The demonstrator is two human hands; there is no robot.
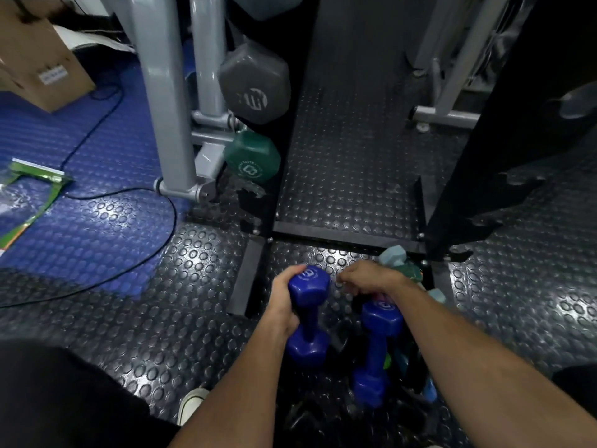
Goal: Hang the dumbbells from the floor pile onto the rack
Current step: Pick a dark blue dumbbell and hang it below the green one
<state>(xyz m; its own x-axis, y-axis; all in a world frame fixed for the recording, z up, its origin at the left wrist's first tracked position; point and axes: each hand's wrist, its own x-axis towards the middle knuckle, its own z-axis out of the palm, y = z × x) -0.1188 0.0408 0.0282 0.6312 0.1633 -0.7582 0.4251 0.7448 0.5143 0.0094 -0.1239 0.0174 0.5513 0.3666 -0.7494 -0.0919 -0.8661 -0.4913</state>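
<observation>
The left hand (284, 299) is wrapped around the handle of a blue dumbbell (308, 315), fingers curled tight about the grip and the thumb lying up against the upper head. That dumbbell sits at about 6 o'clock in the view, and its long axis runs nearly 12 to 6, the logo-stamped head pointing to 12 and the other head toward the person.

Just beside it at 5 o'clock a second blue dumbbell (376, 347) lies in the floor pile (403, 318), its long axis also close to 12–6 but tipped slightly, upper head toward 1 o'clock. The right hand (371, 279) hovers over that upper head with the fingers bent downward and loosely bunched; whether they touch anything cannot be told. Pale blue and teal dumbbells of the pile lie behind the right wrist, toward 3 o'clock of the hand.

The black rack (484, 176) rises at 1 to 2 o'clock, its base bar crossing the studded floor mat (349, 163) just beyond the hands. At 11 o'clock a grey dumbbell (255, 82) and a green dumbbell (252, 156) hang with their hexagonal heads facing the camera, beside a grey machine frame (168, 98).
</observation>
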